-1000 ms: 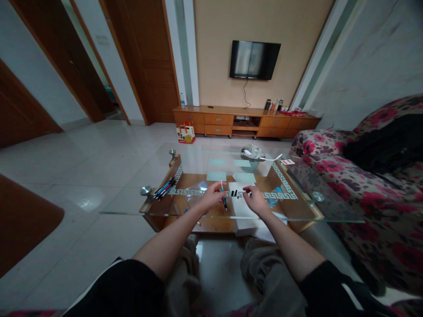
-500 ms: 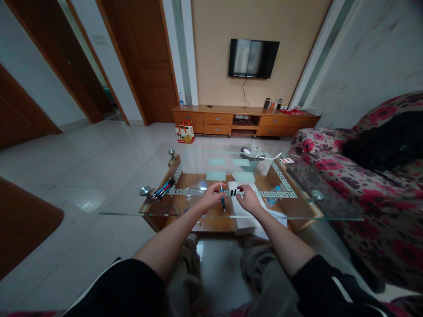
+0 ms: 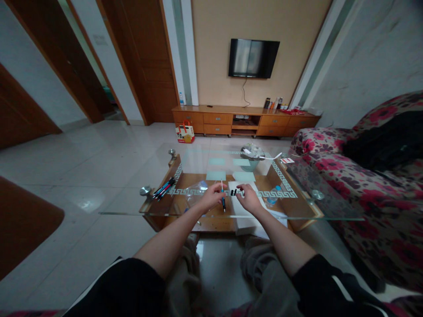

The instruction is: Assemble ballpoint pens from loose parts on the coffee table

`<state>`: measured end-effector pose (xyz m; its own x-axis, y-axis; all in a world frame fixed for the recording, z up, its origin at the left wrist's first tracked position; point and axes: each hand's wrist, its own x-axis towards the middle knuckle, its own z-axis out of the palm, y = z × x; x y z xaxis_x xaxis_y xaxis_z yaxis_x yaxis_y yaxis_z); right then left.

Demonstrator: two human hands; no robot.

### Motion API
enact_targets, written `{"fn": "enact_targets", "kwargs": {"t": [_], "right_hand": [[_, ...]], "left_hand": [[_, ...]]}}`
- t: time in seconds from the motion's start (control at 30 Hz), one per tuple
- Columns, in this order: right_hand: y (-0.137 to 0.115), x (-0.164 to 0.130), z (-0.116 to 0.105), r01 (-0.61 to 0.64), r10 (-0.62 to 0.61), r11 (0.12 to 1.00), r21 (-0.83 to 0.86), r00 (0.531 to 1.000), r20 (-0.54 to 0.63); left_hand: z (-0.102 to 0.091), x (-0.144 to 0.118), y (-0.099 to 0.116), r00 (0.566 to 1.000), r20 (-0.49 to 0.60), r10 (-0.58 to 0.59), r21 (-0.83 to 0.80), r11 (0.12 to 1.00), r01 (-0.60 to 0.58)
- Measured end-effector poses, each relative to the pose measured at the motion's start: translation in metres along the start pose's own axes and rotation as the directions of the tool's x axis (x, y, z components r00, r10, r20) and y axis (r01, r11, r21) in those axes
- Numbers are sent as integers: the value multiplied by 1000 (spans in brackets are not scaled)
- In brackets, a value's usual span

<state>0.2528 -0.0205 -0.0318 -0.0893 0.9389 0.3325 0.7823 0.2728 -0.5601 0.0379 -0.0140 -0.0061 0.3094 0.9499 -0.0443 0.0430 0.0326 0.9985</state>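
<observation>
Over the front of the glass table, my left hand is closed around a pen. The pen has a blue barrel and dark lower part, its tip pointing down toward me, and a thin pale stick rises from its upper end. To the right, my right hand is bent with thumb and forefinger a little apart, no object visible between them. Just left of its fingertips are small black pieces; whether they are touched is unclear. Several pens lie in a bunch on the left of the glass.
Beneath the glass, a white box, a clear plastic bag and a water bottle sit on the wooden shelf. A waste basket stands beyond the table. The flowered sofa is at right, the TV cabinet far ahead.
Hardly anything differs. My left hand and the pen have shifted very slightly to the right; the right hand and the black pieces look the same.
</observation>
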Motion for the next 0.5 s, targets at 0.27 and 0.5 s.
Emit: {"fn": "enact_targets", "kwargs": {"t": [0.27,0.5], "right_hand": [[-4,1,-1,15,-13,999,38,999,-32],[-7,3,-7,19,-11,998,58,992,-122]], "left_hand": [[-1,-1,-3,1000,21,13,19,1000,-13],[-2,3,-6,999,40,19,39,999,-21]]}}
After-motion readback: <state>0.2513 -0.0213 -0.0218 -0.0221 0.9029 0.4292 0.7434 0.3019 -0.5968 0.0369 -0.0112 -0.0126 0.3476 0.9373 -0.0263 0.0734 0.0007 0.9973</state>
